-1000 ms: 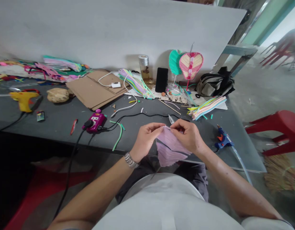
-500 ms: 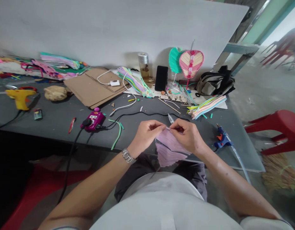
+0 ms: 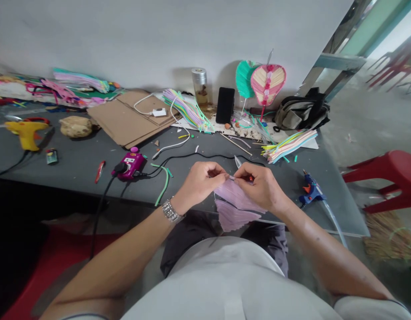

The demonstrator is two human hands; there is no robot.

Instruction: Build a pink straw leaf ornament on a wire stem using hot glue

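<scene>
"Lilac pleated piece (image 3: pixel 240 195) noted at the centre. Where is it held?"

"Above the near edge of the tabletop (image 3: pixel 75 160), in front of the wearer's lap. Its upper edge is pinched by the fingers of the left hand (image 3: pixel 203 180) and of the right hand (image 3: pixel 261 184), which are brought close together. Two pleated panels are seen, separated by a dark gap."

"Is anything else grasped?"

"That cannot be told for the right hand. A pointed metal blade (image 3: pixel 237 162) is seen just beyond it, and a bit of red is glimpsed among its fingers. On the left wrist, a metal watch (image 3: pixel 171 211) is worn."

"And what is found around the hands?"

"To the left, a curved green strip (image 3: pixel 164 186) and a purple power block (image 3: pixel 130 164) are seen. To the right, a blue glue gun (image 3: pixel 312 190) is placed near the tabletop's end. Farther back, a bundle of pastel strips (image 3: pixel 288 146) is laid, and a green fan (image 3: pixel 244 80) is partly overlapped by a pink-and-cream fan (image 3: pixel 268 84)."
</scene>
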